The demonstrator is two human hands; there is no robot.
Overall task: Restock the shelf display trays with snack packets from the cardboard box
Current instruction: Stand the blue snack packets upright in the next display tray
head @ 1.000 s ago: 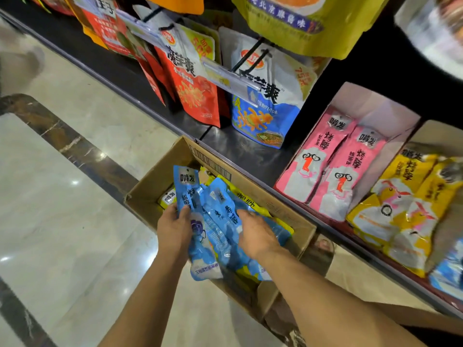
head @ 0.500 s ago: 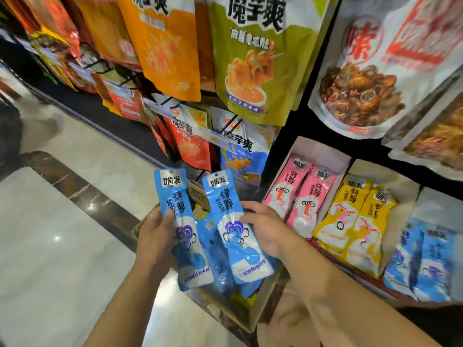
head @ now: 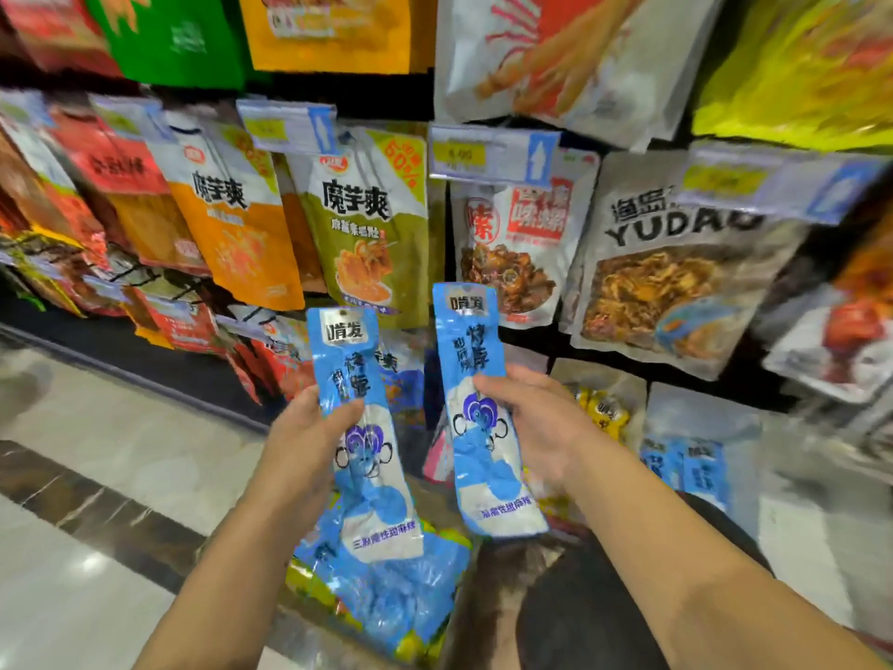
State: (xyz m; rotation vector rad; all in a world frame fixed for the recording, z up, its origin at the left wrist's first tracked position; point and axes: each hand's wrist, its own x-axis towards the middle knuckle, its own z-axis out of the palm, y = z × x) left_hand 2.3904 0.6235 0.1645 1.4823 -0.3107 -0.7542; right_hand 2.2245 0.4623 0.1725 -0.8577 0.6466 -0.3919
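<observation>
Above the spare packets (head: 381,597), the left hand (head: 302,442) grips one blue packet (head: 372,456), the right hand (head: 536,427) a second packet (head: 483,456), both upright; mid-carry, it seems; next likely calls for a reach to the blue tray (head: 700,408), far right.

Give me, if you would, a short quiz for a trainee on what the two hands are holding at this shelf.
1. True or false: the left hand grips a yellow packet.
2. The right hand holds the right blue packet: A) upright, print facing the camera; B) flat in a tray; C) folded in half.
3. Fill in: the tray stocked with matching blue packets sits to the right hand's ____.

Key: 1 false, it grips the left blue packet; 2 A; 3 right.
</observation>
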